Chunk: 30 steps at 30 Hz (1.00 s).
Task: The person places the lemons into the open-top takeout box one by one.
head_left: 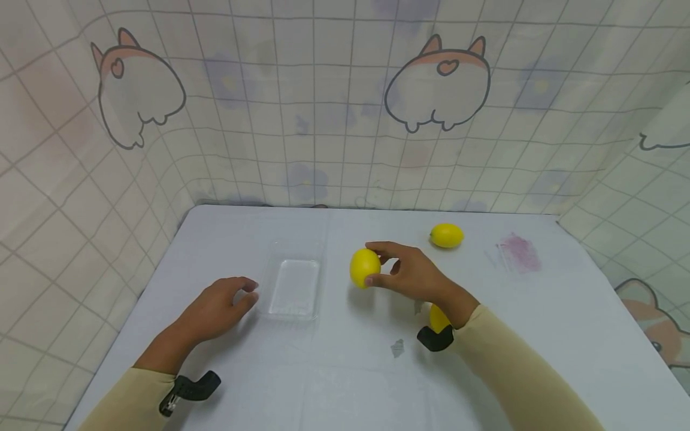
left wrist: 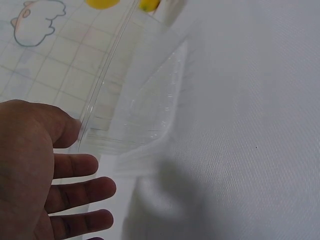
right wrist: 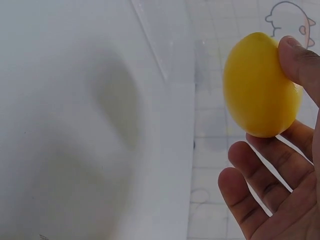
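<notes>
My right hand point(head_left: 412, 272) pinches a yellow lemon point(head_left: 365, 268) between thumb and fingers, a little above the table. In the right wrist view the lemon point(right wrist: 262, 85) is held at the fingertips, the lower fingers loosely spread. A clear plastic container point(head_left: 295, 287) stands left of it on the table. Beside the container's left side is my left hand point(head_left: 215, 308), fingers loosely extended and gripping nothing. In the left wrist view its thumb lies at the rim of the container point(left wrist: 145, 100); whether it touches cannot be told.
Another lemon point(head_left: 447, 236) lies toward the back right of the white table point(head_left: 356, 371). A third lemon point(head_left: 439, 317) is partly hidden by my right wrist. Near it is a grey patch point(head_left: 397, 348), and a pink stain point(head_left: 519, 252) marks the right side. A patterned curtain point(head_left: 334, 131) surrounds the table.
</notes>
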Each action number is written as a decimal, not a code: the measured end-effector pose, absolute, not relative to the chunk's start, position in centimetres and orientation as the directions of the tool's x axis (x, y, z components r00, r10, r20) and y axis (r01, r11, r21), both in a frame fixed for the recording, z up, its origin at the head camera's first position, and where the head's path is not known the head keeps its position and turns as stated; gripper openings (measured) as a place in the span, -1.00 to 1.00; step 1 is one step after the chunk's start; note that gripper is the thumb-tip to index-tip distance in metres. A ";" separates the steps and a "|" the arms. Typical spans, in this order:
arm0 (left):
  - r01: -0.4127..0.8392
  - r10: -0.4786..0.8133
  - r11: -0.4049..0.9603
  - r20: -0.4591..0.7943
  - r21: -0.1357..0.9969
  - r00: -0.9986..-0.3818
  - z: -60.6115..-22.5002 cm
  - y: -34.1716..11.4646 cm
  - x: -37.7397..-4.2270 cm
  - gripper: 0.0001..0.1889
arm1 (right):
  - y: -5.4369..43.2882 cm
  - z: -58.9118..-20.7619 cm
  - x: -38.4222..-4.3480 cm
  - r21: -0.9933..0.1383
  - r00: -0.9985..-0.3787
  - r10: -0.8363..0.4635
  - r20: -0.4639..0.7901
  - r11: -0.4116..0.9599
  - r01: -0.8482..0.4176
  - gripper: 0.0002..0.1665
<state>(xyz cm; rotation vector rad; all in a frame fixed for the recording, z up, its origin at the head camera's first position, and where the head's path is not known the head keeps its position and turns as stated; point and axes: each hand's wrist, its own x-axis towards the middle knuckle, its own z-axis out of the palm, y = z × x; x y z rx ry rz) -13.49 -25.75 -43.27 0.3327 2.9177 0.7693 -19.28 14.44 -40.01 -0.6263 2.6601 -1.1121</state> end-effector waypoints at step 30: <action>0.175 0.230 0.851 -0.051 0.495 -0.972 -43.3 -25.6 -13.5 -0.59 | 12.5 -40.7 -19.3 -0.750 -0.887 -0.461 -0.023 0.595 -0.290 -0.10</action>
